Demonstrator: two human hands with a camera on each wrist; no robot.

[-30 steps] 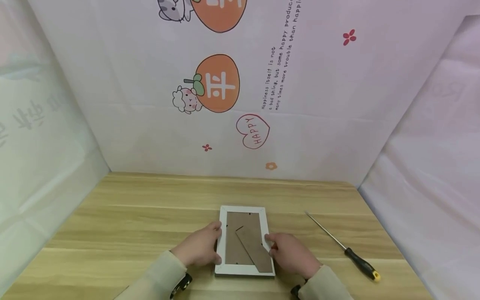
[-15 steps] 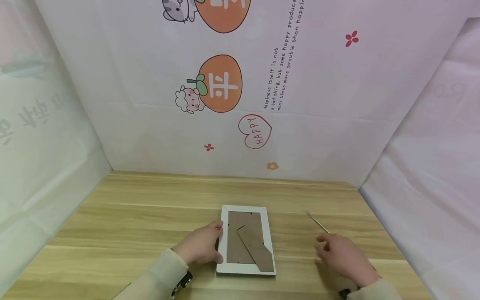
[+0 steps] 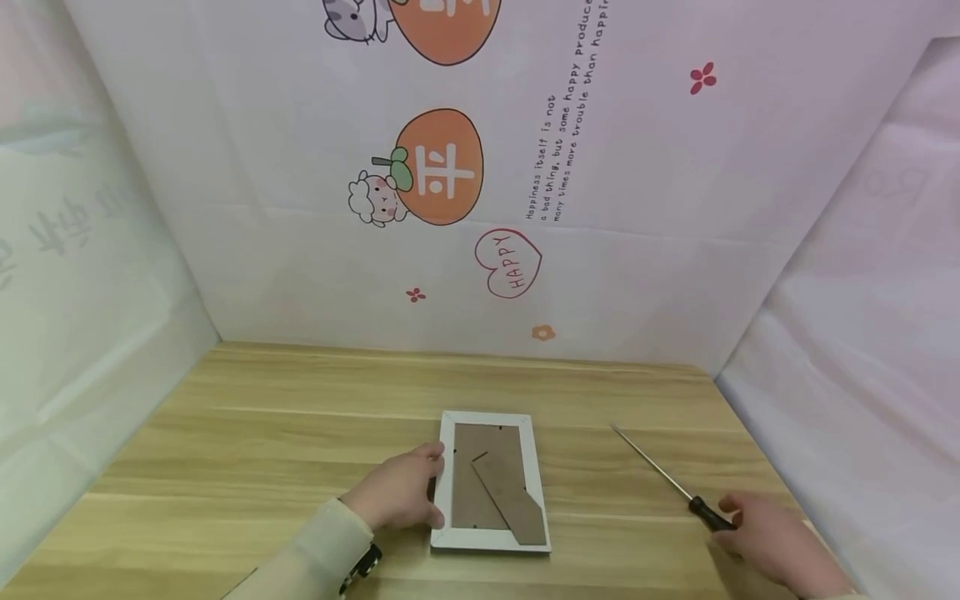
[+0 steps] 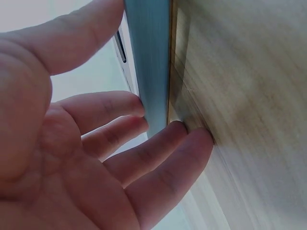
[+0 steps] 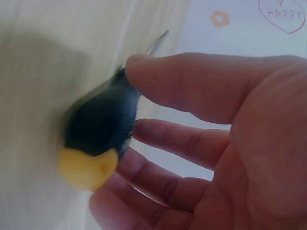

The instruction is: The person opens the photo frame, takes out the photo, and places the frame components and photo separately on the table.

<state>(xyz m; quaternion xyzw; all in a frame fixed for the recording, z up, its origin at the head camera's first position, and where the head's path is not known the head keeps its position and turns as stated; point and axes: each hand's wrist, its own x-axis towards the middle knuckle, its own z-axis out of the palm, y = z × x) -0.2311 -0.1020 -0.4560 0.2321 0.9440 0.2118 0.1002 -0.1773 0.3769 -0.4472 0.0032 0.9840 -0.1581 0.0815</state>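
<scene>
A white picture frame (image 3: 468, 538) lies face down on the wooden table, its brown backing board (image 3: 476, 437) and slanted stand leg (image 3: 517, 504) showing. My left hand (image 3: 397, 492) touches the frame's left edge with thumb and fingers fairly straight; in the left wrist view the fingertips (image 4: 134, 104) meet its side and the tabletop. To the right lies a screwdriver (image 3: 708, 514) with a long metal shaft and a black and yellow handle (image 5: 100, 117). My right hand (image 3: 780, 537) is at that handle, thumb on one side and loosely extended fingers along the other.
The wooden table (image 3: 300, 450) runs back to a white printed cloth (image 3: 622, 283) hanging behind it. White cloth side walls (image 3: 97, 333) stand at left and right.
My right hand has left the frame's right edge and moved right, across the screwdriver's shaft, to its handle. The left hand stays at the frame; the screwdriver lies as before.
</scene>
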